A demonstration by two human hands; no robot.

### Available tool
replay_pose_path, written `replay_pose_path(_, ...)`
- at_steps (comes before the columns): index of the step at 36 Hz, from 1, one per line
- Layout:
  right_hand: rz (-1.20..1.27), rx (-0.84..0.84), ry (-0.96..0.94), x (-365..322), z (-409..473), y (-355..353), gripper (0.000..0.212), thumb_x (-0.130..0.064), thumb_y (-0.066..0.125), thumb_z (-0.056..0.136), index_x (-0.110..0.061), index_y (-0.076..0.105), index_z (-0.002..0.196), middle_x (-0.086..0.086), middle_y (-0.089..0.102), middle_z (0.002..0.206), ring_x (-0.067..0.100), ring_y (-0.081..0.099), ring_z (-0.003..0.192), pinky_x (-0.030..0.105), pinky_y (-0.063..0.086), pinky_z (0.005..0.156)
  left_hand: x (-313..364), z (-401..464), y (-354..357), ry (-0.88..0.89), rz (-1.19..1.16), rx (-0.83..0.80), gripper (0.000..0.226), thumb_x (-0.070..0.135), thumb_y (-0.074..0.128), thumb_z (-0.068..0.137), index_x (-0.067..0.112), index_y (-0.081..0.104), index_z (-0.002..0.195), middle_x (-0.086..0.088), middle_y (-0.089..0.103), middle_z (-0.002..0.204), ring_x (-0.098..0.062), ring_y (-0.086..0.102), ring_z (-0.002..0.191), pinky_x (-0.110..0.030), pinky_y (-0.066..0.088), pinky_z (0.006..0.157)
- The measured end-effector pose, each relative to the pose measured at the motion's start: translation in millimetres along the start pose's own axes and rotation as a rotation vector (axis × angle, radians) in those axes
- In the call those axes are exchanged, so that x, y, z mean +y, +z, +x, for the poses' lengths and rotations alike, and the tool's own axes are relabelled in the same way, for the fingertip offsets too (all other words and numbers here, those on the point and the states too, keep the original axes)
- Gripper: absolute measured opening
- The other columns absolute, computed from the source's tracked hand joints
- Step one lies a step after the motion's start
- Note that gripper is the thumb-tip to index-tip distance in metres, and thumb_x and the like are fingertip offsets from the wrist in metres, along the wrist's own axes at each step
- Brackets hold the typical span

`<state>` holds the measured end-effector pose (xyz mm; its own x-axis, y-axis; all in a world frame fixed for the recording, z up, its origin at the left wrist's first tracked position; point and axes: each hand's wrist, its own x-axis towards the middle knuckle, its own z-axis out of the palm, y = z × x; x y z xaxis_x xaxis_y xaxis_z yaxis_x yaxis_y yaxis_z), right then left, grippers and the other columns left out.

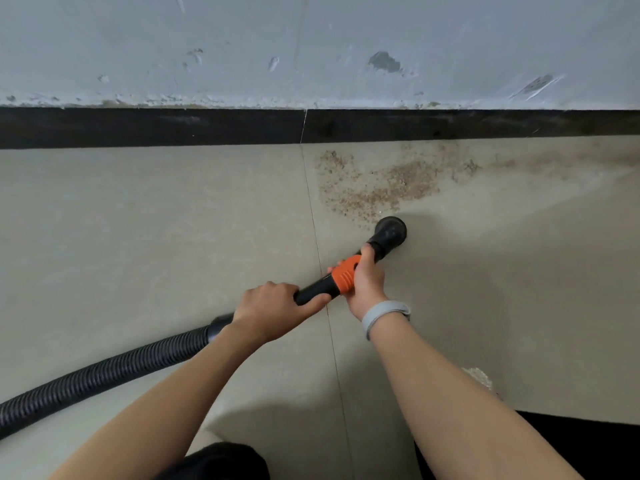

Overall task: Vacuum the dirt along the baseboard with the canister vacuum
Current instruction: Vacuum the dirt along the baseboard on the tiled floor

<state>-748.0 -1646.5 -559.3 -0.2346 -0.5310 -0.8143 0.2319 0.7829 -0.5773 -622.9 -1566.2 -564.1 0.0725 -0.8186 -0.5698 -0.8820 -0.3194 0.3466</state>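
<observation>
A black vacuum wand with an orange collar [347, 276] ends in a round black nozzle [391, 232] set on the beige floor tile. The nozzle sits at the near edge of a brown patch of gritty dirt [381, 183] spread below the black baseboard [173, 128]. My right hand [367, 284] grips the wand at the orange collar, just behind the nozzle. My left hand [272, 308] grips the black tube further back. A ribbed black hose [104, 372] runs from the wand down to the lower left edge. The canister is out of view.
A scuffed grey-white wall [311, 46] rises above the baseboard. Fainter dirt [554, 161] trails right along the baseboard. A tile joint [313, 220] runs from the baseboard toward me. My dark-clad knees [221, 462] fill the bottom edge. A small pale chip [479, 377] lies on the floor beside my right forearm.
</observation>
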Motion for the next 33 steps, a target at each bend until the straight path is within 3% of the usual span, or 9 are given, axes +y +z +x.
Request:
replay_pose_path(4, -0.065, -0.084, 0.007, 19, -18, 24, 0.035, -0.030, 0.046, 0.100, -0.006, 0.046, 0.074, 0.011, 0.053, 0.067, 0.030, 0.058, 0.065, 0.036, 0.056, 0.058, -29, -20, 4, -0.124, -0.051, 0.068, 0.059, 0.076, 0.035, 0.084, 0.021, 0.046, 0.063, 0.005, 0.054, 0.060, -0.017, 0.055, 0.064, -0.029, 0.038, 0.060)
replay_pose_path(6, -0.120, -0.140, 0.013, 31, -27, 38, 0.038, -0.035, 0.046, 0.098, -0.005, 0.050, 0.076, 0.012, 0.057, 0.068, 0.031, 0.062, 0.067, 0.044, 0.059, 0.071, -43, -33, 7, -0.196, -0.074, 0.112, 0.057, 0.072, 0.038, 0.086, 0.020, 0.044, 0.061, 0.004, 0.053, 0.058, -0.017, 0.054, 0.063, -0.029, 0.035, 0.058)
replay_pose_path(9, -0.235, -0.201, 0.004, 45, -33, 54, 0.048, -0.048, 0.045, 0.094, -0.003, 0.056, 0.102, 0.014, 0.069, 0.096, 0.034, 0.068, 0.090, 0.048, 0.053, 0.090, -57, -45, 7, -0.288, -0.085, 0.178, 0.054, 0.066, 0.043, 0.089, 0.020, 0.041, 0.060, 0.002, 0.051, 0.057, -0.022, 0.054, 0.064, -0.030, 0.032, 0.056)
replay_pose_path(13, -0.348, -0.267, 0.049, 35, -39, 62, 0.051, -0.048, 0.039, 0.098, -0.005, 0.049, 0.123, 0.013, 0.064, 0.118, 0.031, 0.063, 0.106, 0.042, 0.047, 0.098, -59, -49, 3, -0.373, -0.070, 0.235, 0.052, 0.062, 0.044, 0.090, 0.019, 0.040, 0.062, -0.001, 0.051, 0.059, -0.026, 0.053, 0.066, -0.031, 0.032, 0.056)
replay_pose_path(19, -0.478, -0.375, 0.132, 13, -36, 51, 0.048, -0.047, 0.040, 0.098, -0.008, 0.051, 0.123, 0.007, 0.062, 0.107, 0.028, 0.062, 0.106, 0.043, 0.048, 0.099, -36, -53, 5, -0.452, -0.064, 0.258, 0.047, 0.060, 0.043, 0.092, 0.019, 0.045, 0.068, 0.000, 0.054, 0.060, -0.024, 0.053, 0.065, -0.031, 0.031, 0.054)
replay_pose_path(24, -0.619, -0.464, 0.162, -11, -16, 31, 0.054, -0.057, 0.041, 0.095, -0.012, 0.048, 0.125, 0.009, 0.059, 0.119, 0.029, 0.058, 0.113, 0.044, 0.051, 0.097, 6, -51, 9, -0.525, -0.141, 0.250, 0.046, 0.061, 0.045, 0.090, 0.020, 0.050, 0.069, 0.000, 0.056, 0.063, -0.022, 0.057, 0.067, -0.031, 0.032, 0.053)
replay_pose_path(26, -0.587, -0.492, 0.192, -24, -4, 20, 0.047, -0.053, 0.042, 0.097, -0.014, 0.045, 0.124, 0.010, 0.057, 0.115, 0.031, 0.060, 0.111, 0.045, 0.053, 0.094, 26, -45, 8, -0.526, -0.099, 0.235, 0.046, 0.062, 0.044, 0.090, 0.021, 0.050, 0.071, 0.001, 0.055, 0.063, -0.022, 0.057, 0.068, -0.031, 0.034, 0.055)
replay_pose_path(29, -0.519, -0.507, 0.225, -41, 15, 2, 0.052, -0.051, 0.041, 0.098, -0.011, 0.041, 0.132, 0.013, 0.059, 0.120, 0.031, 0.064, 0.107, 0.046, 0.054, 0.091, 57, -35, 1, -0.516, -0.050, 0.219, 0.045, 0.064, 0.042, 0.089, 0.023, 0.048, 0.072, 0.003, 0.052, 0.063, -0.022, 0.055, 0.067, -0.031, 0.034, 0.057)
replay_pose_path(33, -0.462, -0.499, 0.250, -56, 32, -21, 0.041, -0.047, 0.040, 0.100, -0.011, 0.041, 0.120, 0.014, 0.063, 0.103, 0.031, 0.067, 0.098, 0.045, 0.055, 0.090, 86, -30, -1, -0.493, -0.020, 0.187, 0.046, 0.068, 0.040, 0.088, 0.026, 0.043, 0.069, 0.004, 0.050, 0.062, -0.021, 0.053, 0.065, -0.031, 0.033, 0.055)
